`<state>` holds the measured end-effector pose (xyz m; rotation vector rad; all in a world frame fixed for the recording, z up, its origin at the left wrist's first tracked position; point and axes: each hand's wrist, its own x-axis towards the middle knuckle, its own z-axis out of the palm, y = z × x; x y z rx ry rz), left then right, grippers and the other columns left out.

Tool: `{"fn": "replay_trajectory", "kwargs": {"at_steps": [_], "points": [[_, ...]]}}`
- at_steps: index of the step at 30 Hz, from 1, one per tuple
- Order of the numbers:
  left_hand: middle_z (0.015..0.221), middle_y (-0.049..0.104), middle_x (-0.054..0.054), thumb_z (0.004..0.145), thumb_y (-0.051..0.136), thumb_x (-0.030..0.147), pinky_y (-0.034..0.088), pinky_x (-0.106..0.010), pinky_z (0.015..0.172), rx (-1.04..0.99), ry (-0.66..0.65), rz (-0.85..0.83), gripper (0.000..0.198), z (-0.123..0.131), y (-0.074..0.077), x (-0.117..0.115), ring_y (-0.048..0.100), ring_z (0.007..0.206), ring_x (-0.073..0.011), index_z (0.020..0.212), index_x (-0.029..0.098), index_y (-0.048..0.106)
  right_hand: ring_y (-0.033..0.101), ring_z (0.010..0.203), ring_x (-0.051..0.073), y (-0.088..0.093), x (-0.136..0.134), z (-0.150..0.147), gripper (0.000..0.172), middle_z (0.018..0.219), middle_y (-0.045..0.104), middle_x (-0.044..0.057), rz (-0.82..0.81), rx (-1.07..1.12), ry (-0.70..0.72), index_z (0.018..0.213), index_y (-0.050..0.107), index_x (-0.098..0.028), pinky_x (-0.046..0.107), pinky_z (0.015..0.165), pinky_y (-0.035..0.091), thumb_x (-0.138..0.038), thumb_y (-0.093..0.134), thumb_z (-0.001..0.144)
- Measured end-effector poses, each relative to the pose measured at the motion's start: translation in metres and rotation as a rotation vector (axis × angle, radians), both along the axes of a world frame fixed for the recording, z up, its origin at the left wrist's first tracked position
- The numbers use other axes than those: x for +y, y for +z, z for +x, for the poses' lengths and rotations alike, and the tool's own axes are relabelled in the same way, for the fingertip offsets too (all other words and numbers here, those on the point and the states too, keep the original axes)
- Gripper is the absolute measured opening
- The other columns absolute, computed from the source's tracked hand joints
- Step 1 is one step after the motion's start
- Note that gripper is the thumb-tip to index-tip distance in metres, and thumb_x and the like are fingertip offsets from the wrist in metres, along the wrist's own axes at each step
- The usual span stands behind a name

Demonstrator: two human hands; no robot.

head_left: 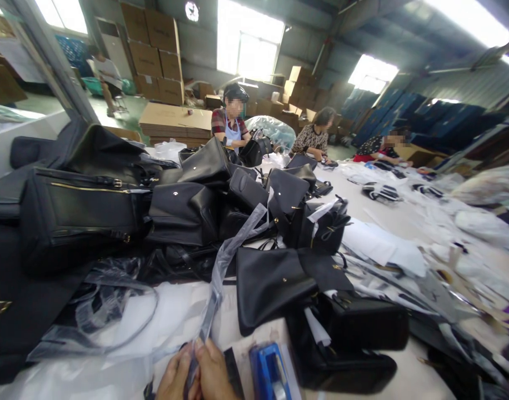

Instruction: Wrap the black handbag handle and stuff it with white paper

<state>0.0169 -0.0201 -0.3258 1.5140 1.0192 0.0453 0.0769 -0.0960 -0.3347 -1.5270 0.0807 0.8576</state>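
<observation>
At the bottom of the head view my left hand (174, 373) and my right hand (214, 371) are side by side. The fingers of both are closed on the lower end of a clear plastic sleeve (223, 261). This long, narrow sleeve runs up and away from my hands, over the bags; a dark strip shows inside its lower part, too unclear to name. Just right of my right hand stands a blue tape dispenser (265, 369). Beyond it lies a black handbag (275, 286) with its flap spread out.
Black bags (183, 214) are heaped across the table's left and middle. Loose clear plastic (108, 311) and white sheets (163, 311) lie at left. More dark bags (363, 322) stand at right. Several people work across the table, with cardboard boxes (154, 50) stacked behind.
</observation>
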Motion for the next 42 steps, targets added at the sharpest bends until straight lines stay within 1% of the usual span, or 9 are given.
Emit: {"fn": "replay_trajectory", "kwargs": {"at_steps": [3, 5, 9, 17, 21, 26, 30, 35, 42], "points": [[0.116, 0.064, -0.013, 0.083, 0.044, 0.059, 0.041, -0.047, 0.102, -0.018, -0.013, 0.081, 0.054, 0.005, 0.004, 0.003, 0.056, 0.115, -0.0296, 0.115, 0.017, 0.055, 0.064, 0.074, 0.020, 0.006, -0.007, -0.002, 0.045, 0.080, 0.067, 0.005, -0.005, -0.207, 0.000, 0.091, 0.066, -0.020, 0.032, 0.074, 0.051, -0.058, 0.042, 0.088], [0.116, 0.063, -0.013, 0.083, 0.047, 0.056, 0.036, -0.044, 0.106, -0.096, -0.174, 0.132, 0.050, 0.015, 0.009, 0.010, 0.053, 0.116, -0.0288, 0.109, 0.016, 0.060, 0.063, 0.096, 0.023, 0.011, -0.009, 0.001, 0.041, 0.098, 0.069, 0.008, -0.027, -0.347, 0.061, 0.098, 0.067, -0.020, 0.035, 0.090, 0.047, -0.049, 0.039, 0.092], [0.103, 0.068, -0.011, 0.079, 0.059, 0.049, 0.040, -0.040, 0.099, -0.181, -0.328, 0.045, 0.039, 0.043, 0.021, 0.024, 0.058, 0.104, -0.0295, 0.093, 0.014, 0.070, 0.058, 0.110, 0.023, 0.017, -0.005, 0.012, 0.040, 0.117, 0.064, 0.012, -0.080, -0.469, 0.173, 0.117, 0.061, -0.017, 0.037, 0.097, 0.043, -0.035, 0.032, 0.095], [0.093, 0.071, -0.011, 0.080, 0.061, 0.048, 0.046, -0.036, 0.091, -0.375, -0.033, -0.282, 0.037, 0.079, 0.039, 0.040, 0.064, 0.095, -0.0262, 0.083, 0.012, 0.069, 0.065, 0.090, 0.025, -0.014, -0.008, -0.039, 0.028, 0.096, 0.069, 0.010, -0.189, -0.542, 0.242, 0.111, 0.060, -0.020, 0.036, 0.082, 0.050, -0.028, 0.042, 0.092], [0.070, 0.063, -0.002, 0.079, 0.061, 0.052, 0.051, -0.030, 0.072, -0.477, 0.109, -0.327, 0.038, 0.089, 0.034, 0.058, 0.062, 0.070, -0.0168, 0.084, 0.014, 0.060, 0.062, 0.097, 0.029, -0.015, -0.025, -0.042, 0.026, 0.100, 0.067, 0.010, -0.278, -0.656, 0.328, 0.107, 0.062, -0.021, 0.040, 0.086, 0.047, -0.024, 0.056, 0.083], [0.053, 0.041, 0.009, 0.076, 0.060, 0.056, 0.025, -0.017, 0.038, -0.321, 0.096, -0.221, 0.042, 0.083, 0.007, 0.063, 0.033, 0.038, -0.0050, 0.083, 0.015, 0.056, 0.060, 0.096, 0.021, 0.005, -0.024, 0.028, 0.030, 0.106, 0.064, 0.008, -0.290, -0.616, 0.136, 0.119, 0.051, -0.019, 0.032, 0.086, 0.046, -0.030, 0.044, 0.091], [0.045, 0.036, 0.011, 0.066, 0.065, 0.059, 0.019, -0.018, 0.036, -0.192, 0.087, -0.142, 0.046, 0.078, -0.003, 0.056, 0.027, 0.035, -0.0054, 0.075, 0.015, 0.057, 0.061, 0.096, 0.022, -0.013, 0.001, 0.059, 0.030, 0.105, 0.065, 0.011, -0.386, -0.611, 0.240, 0.115, 0.052, -0.016, 0.031, 0.085, 0.045, -0.027, 0.047, 0.088], [0.042, 0.032, 0.010, 0.063, 0.069, 0.062, 0.020, -0.019, 0.039, -0.096, -0.018, -0.055, 0.049, 0.080, 0.010, 0.050, 0.028, 0.039, -0.0075, 0.071, 0.014, 0.059, 0.061, 0.069, 0.019, -0.028, 0.007, 0.045, 0.020, 0.074, 0.064, 0.002, -0.432, -0.668, 0.344, 0.080, 0.056, -0.021, 0.026, 0.064, 0.043, -0.025, 0.040, 0.091], [0.041, 0.035, 0.010, 0.052, 0.075, 0.064, 0.024, -0.020, 0.039, -0.047, -0.003, -0.282, 0.060, 0.089, 0.019, 0.042, 0.031, 0.039, -0.0087, 0.081, 0.012, 0.064, 0.061, 0.077, 0.022, -0.055, -0.016, 0.009, 0.021, 0.084, 0.064, 0.000, -0.323, -0.616, 0.242, 0.101, 0.058, -0.028, 0.029, 0.067, 0.047, -0.040, 0.055, 0.083]]}}
